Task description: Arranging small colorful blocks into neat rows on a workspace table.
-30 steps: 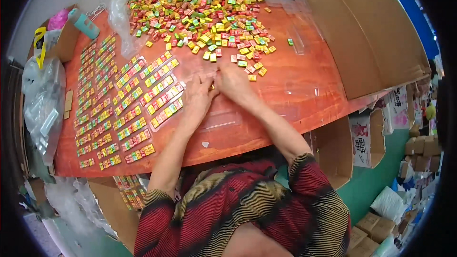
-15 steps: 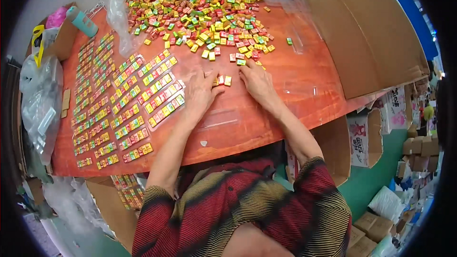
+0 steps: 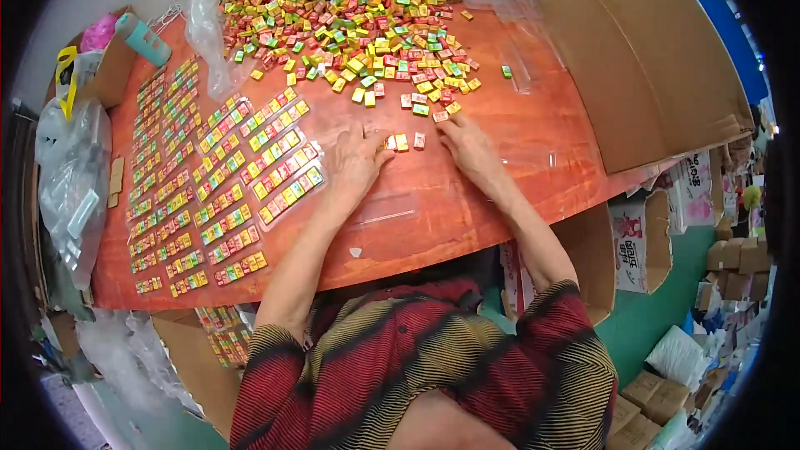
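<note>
My left hand (image 3: 357,160) rests on the red table, its thumb and fingers closed round the left end of a short row of small boxes (image 3: 402,142), yellow and red. Slightly right of that row, a single red-and-white small box (image 3: 419,141) stands apart between my hands. My right hand (image 3: 472,152) reaches forward with fingers stretched out. Its fingertips touch or nearly touch another red-and-white box (image 3: 441,117) at the near edge of the loose ones. A green-and-yellow box (image 3: 421,110) lies just left of it.
A big heap of small coloured boxes (image 3: 342,8) covers the far table. Filled clear trays (image 3: 287,187) stand in rows at left. A flat clear plastic tray (image 3: 383,210) lies before me. A large cardboard box (image 3: 633,58) borders the right; a turquoise bottle (image 3: 143,38) lies far left.
My right hand has shifted right and slightly nearer, uncovering a red-and-white box beside the row. The box at its fingertips now shows nearer me than the other loose ones. My left hand stays at the row.
</note>
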Demonstrator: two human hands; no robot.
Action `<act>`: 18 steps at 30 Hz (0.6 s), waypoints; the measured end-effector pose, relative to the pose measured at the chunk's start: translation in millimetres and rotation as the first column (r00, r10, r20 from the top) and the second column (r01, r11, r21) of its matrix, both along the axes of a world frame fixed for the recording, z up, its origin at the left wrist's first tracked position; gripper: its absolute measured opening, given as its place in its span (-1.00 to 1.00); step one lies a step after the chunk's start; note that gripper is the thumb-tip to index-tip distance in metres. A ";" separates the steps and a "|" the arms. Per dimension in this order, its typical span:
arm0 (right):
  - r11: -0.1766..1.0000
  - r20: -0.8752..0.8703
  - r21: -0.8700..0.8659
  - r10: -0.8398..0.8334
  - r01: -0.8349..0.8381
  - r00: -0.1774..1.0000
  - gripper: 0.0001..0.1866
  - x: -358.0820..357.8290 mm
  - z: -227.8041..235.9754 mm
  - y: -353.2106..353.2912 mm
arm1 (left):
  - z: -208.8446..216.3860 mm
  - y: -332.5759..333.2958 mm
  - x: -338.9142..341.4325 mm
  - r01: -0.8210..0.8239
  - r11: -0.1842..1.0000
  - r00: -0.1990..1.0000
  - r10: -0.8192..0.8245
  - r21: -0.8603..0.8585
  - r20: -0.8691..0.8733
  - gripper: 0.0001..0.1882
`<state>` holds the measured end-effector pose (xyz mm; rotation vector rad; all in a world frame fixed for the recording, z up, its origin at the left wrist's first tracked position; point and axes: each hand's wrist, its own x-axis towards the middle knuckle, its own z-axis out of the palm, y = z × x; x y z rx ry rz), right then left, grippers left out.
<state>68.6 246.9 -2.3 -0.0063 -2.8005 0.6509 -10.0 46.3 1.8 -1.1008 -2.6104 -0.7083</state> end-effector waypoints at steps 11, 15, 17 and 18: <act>0.975 -0.078 0.172 -0.131 0.142 0.988 -0.84 -51.5 -7.3 -22.2 | -2.6 1.7 -0.3 -0.013 1.000 0.998 0.014 -0.007 0.062 -0.71; 0.977 -0.021 0.128 -0.168 0.169 0.986 -0.80 -40.1 -4.4 -16.7 | -1.4 2.1 1.7 -0.012 1.000 0.999 0.012 0.007 0.031 -0.70; 0.978 -0.013 0.103 -0.182 0.182 0.983 -0.77 -25.6 8.7 -20.1 | 0.2 0.5 2.6 -0.024 1.000 0.999 0.024 -0.001 0.032 -0.70; 0.977 -0.006 0.074 -0.198 0.198 0.980 -0.74 -19.3 13.3 -22.5 | 0.2 -0.5 2.8 -0.033 0.999 0.999 0.034 -0.013 0.031 -0.70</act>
